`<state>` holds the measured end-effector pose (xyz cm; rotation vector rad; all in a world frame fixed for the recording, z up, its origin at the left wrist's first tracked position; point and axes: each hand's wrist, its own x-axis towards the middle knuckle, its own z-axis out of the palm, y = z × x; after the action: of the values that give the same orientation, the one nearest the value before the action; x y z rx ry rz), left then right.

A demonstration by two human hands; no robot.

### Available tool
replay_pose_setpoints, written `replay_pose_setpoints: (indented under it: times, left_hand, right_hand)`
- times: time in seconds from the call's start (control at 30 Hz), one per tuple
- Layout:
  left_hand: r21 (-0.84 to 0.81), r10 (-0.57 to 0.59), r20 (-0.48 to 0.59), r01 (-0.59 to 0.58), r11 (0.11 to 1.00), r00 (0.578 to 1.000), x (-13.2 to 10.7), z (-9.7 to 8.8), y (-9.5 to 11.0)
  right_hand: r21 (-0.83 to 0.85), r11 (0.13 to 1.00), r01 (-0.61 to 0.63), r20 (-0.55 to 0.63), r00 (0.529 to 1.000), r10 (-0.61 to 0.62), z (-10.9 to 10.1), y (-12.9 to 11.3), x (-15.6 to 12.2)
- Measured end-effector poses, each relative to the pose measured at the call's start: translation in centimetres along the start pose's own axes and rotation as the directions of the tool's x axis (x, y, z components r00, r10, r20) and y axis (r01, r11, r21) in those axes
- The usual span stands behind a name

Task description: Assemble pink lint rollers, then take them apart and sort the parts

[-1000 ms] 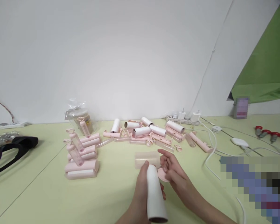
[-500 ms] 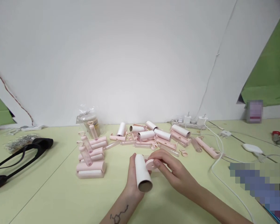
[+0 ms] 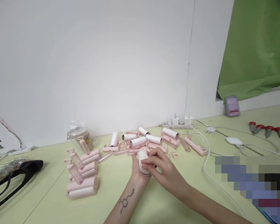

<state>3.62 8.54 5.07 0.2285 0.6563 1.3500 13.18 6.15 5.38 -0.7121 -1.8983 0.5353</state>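
My left hand (image 3: 135, 169) is wrapped round a white lint roll (image 3: 142, 156), which tilts with its near end toward me. At that end my right hand (image 3: 162, 168) has thumb and fingers pinched on a pink round cap, now mostly covered by the fingers. Whether the cap sits inside the tube I cannot tell. Beyond both hands lies a heap of white rolls (image 3: 138, 142) and pink holder parts (image 3: 170, 140). To the left stand several pink lint rollers (image 3: 82, 188) with heart-looped handles (image 3: 76, 173).
A plastic-wrapped tub (image 3: 84, 137) stands near the wall. Black straps (image 3: 29, 171) lie at the left. A power strip (image 3: 177, 125), a white cable (image 3: 207, 158) and red-topped tools (image 3: 268, 129) are on the right side of the table (image 3: 51, 199).
My right hand has brought the pink cap from beside the roll to its near open end. The roll is tipped more upright, and the view has turned to the right.
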Motion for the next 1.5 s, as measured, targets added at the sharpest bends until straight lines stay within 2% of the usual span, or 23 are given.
replay_pose_setpoints:
  times: [0.2, 0.37, 0.53, 0.63, 0.73, 0.8, 0.87, 0.9, 0.97, 1.0, 1.03, 1.07, 1.13, 1.23, 1.37, 1.5]
  left_hand:
    - [-0.023, -0.131, -0.046, 0.130, 0.991, 0.990, -0.4, -0.2, 0.8]
    - [-0.055, -0.168, -0.039, 0.166, 0.985, 0.985, -0.4, -0.3, 0.7]
    - [-0.056, -0.175, 0.002, 0.175, 0.983, 0.985, -0.6, -0.2, 0.7]
    - [-0.023, -0.264, 0.071, 0.266, 0.964, 0.962, -0.7, -0.1, 1.4]
    - [0.076, -0.380, 0.141, 0.373, 0.925, 0.914, -1.0, -0.3, 2.1]
    - [0.094, -0.359, 0.104, 0.350, 0.932, 0.928, -1.3, -0.7, 2.3]
    - [0.077, -0.272, 0.031, 0.269, 0.960, 0.962, -1.6, -1.4, 2.5]
    - [0.072, -0.228, 0.002, 0.228, 0.971, 0.974, -1.8, -1.8, 2.6]
    - [0.061, -0.144, -0.015, 0.144, 0.988, 0.990, -2.1, -2.9, 3.0]
    - [0.050, -0.116, -0.011, 0.116, 0.992, 0.993, -2.3, -3.5, 3.3]
    - [0.026, -0.104, -0.008, 0.104, 0.994, 0.995, -2.5, -4.1, 3.7]
    - [-0.009, -0.105, -0.005, 0.105, 0.994, 0.994, -2.6, -4.7, 4.1]
    - [-0.085, -0.116, -0.012, 0.115, 0.990, 0.993, -2.8, -5.8, 4.8]
    - [-0.140, -0.111, -0.022, 0.107, 0.984, 0.994, -3.0, -6.9, 5.3]
    - [-0.112, -0.062, -0.043, 0.056, 0.992, 0.997, -3.1, -7.1, 5.0]
    - [-0.178, -0.173, 0.006, 0.171, 0.969, 0.985, -3.2, -6.8, 4.9]
  right_hand:
    - [0.005, 1.000, -0.026, -0.018, 0.999, 0.026, 0.5, 0.2, -0.3]
    - [-0.182, 0.971, 0.154, 0.057, 0.988, -0.146, 1.1, 0.8, -1.0]
    - [-0.277, 0.957, 0.085, 0.004, 0.996, -0.087, 0.7, 0.7, -0.5]
    - [-0.394, 0.891, 0.225, 0.040, 0.973, -0.228, 0.6, 0.7, -0.3]
    - [-0.546, 0.735, 0.402, 0.100, 0.903, -0.419, 0.8, 0.4, -0.7]
    - [-0.524, 0.711, 0.469, 0.165, 0.875, -0.455, 0.8, 0.0, -0.9]
    - [-0.393, 0.800, 0.454, 0.210, 0.891, -0.402, 0.4, -0.3, -0.6]
    - [-0.341, 0.854, 0.393, 0.209, 0.917, -0.339, 0.0, -0.2, -0.2]
    - [-0.372, 0.908, 0.190, 0.185, 0.974, -0.128, -1.1, 0.9, 1.1]
    - [-0.454, 0.887, 0.079, 0.157, 0.988, -0.008, -1.7, 1.8, 1.9]
    - [-0.577, 0.817, 0.000, 0.168, 0.979, 0.119, -2.3, 3.0, 2.7]
    - [-0.627, 0.778, -0.041, 0.155, 0.972, 0.177, -2.7, 4.4, 3.5]
    - [-0.689, 0.721, -0.073, 0.161, 0.955, 0.251, -3.0, 7.0, 4.7]
    - [-0.763, 0.639, -0.101, 0.171, 0.921, 0.350, -2.3, 10.0, 5.3]
    - [-0.807, 0.571, -0.148, 0.167, 0.871, 0.463, -0.7, 11.7, 5.3]
    - [-0.773, 0.593, -0.226, 0.144, 0.847, 0.512, -0.3, 12.4, 5.6]
